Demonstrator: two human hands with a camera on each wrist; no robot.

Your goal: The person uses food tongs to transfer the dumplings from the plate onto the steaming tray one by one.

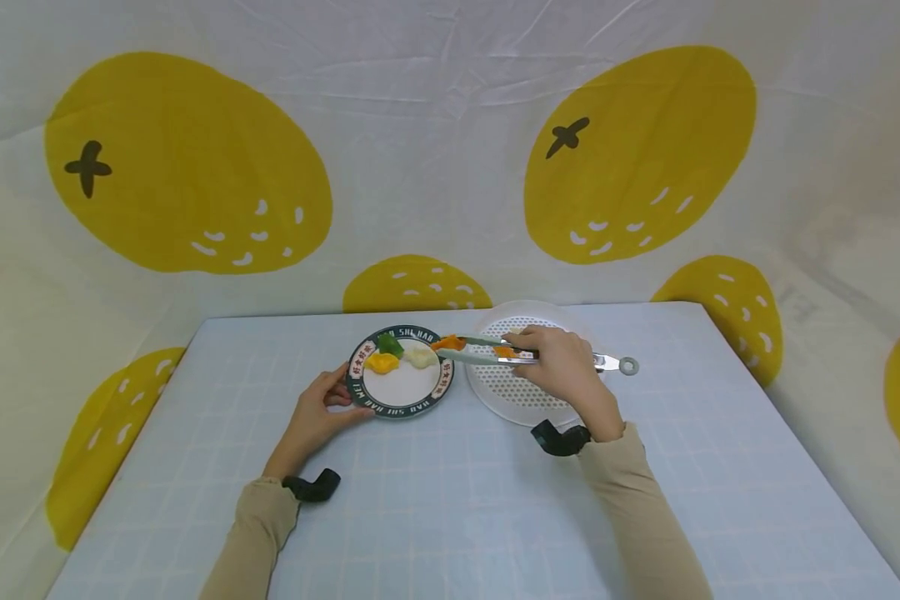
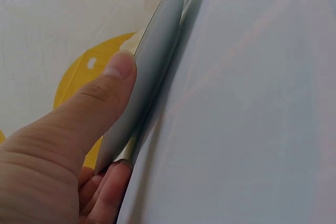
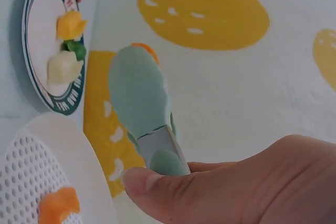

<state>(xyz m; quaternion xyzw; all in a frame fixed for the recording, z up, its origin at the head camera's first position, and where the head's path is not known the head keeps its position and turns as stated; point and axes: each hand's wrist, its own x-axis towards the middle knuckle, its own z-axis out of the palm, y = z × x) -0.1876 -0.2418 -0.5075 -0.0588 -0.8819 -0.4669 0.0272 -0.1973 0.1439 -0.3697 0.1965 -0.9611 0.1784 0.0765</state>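
My left hand grips the left rim of a round white plate with a dark green lettered border. In the left wrist view the thumb presses the plate's edge and the fingers curl beneath it. Yellow, green and white dumpling-like pieces lie on the plate. My right hand holds mint-tipped metal tongs, which pinch an orange dumpling-like piece at the plate's right rim. In the right wrist view the tong head hides most of that piece.
A round white perforated tray sits right of the plate, under the right hand. Another orange piece lies on it. The table has a pale blue checked cloth. Behind it hangs a white curtain with yellow fruit prints.
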